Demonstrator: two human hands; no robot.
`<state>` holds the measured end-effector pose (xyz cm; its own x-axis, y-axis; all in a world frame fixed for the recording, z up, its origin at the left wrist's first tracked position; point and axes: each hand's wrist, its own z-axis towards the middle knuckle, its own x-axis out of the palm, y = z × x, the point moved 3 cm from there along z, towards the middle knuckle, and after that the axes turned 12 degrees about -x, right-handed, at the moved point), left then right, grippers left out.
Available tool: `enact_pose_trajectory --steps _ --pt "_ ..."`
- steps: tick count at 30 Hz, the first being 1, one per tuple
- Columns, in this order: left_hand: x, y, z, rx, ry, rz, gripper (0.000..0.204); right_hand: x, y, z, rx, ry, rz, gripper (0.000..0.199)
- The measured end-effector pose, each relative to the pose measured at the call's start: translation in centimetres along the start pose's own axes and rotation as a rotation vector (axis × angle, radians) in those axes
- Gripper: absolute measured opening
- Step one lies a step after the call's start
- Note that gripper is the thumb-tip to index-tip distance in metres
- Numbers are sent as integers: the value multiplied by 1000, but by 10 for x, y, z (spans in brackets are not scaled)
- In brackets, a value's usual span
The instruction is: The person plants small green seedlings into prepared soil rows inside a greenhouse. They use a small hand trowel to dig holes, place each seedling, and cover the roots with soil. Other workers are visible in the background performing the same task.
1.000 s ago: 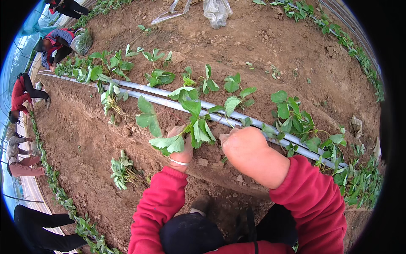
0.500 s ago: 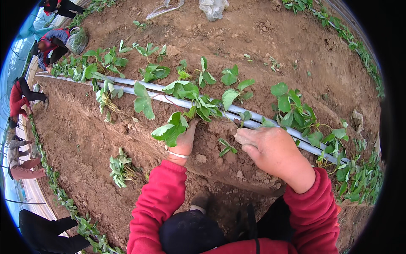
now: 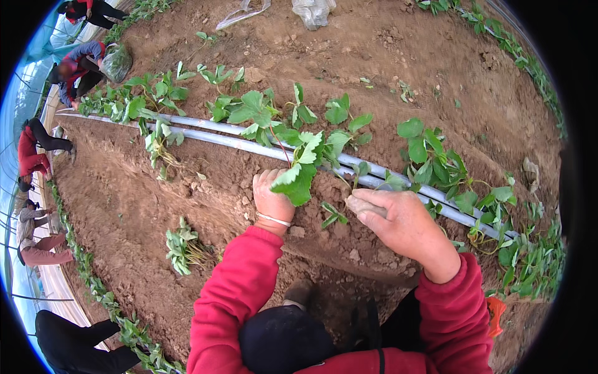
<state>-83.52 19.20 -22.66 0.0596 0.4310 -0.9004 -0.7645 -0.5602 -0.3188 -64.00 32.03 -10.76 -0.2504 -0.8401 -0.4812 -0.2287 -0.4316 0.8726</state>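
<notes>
A strawberry plant [image 3: 304,167] with broad green leaves stands in the soil beside two pale grey pipes [image 3: 243,144]. Its front leaf partly covers my left hand [image 3: 272,201], whose fingers are curled down against the soil at the plant's near side. What those fingers hold, if anything, is hidden. My right hand [image 3: 398,223] is closed just to the right, thumb and soil-stained fingers pressed together, close to a thin stem at the near pipe. I cannot make out what is in it. A small seedling [image 3: 334,215] lies on the soil between my hands.
A loose bunch of plants [image 3: 185,246] lies on the soil at left. More strawberry plants [image 3: 436,159] line the pipes to the right, with a thick clump [image 3: 532,262] beyond. Clear plastic [image 3: 313,12] lies at the far side. Several people [image 3: 81,65] bend over rows at left.
My left hand has shifted slightly right, and its fingers have turned down to the soil. The strawberry plant's leaves have swung, one now hanging over the hand. My right hand has hardly moved.
</notes>
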Motion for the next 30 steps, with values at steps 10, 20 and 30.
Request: enact_pose_trajectory --steps 10,20,30 --pt "-2 28 -6 -243 427 -283 34 24 -4 1 330 -6 416 36" --pt "-11 22 -2 -446 506 -653 52 56 -6 7 375 -118 567 44" --pt "11 26 -14 -420 343 -742 38 108 -32 14 -1 -262 363 39"
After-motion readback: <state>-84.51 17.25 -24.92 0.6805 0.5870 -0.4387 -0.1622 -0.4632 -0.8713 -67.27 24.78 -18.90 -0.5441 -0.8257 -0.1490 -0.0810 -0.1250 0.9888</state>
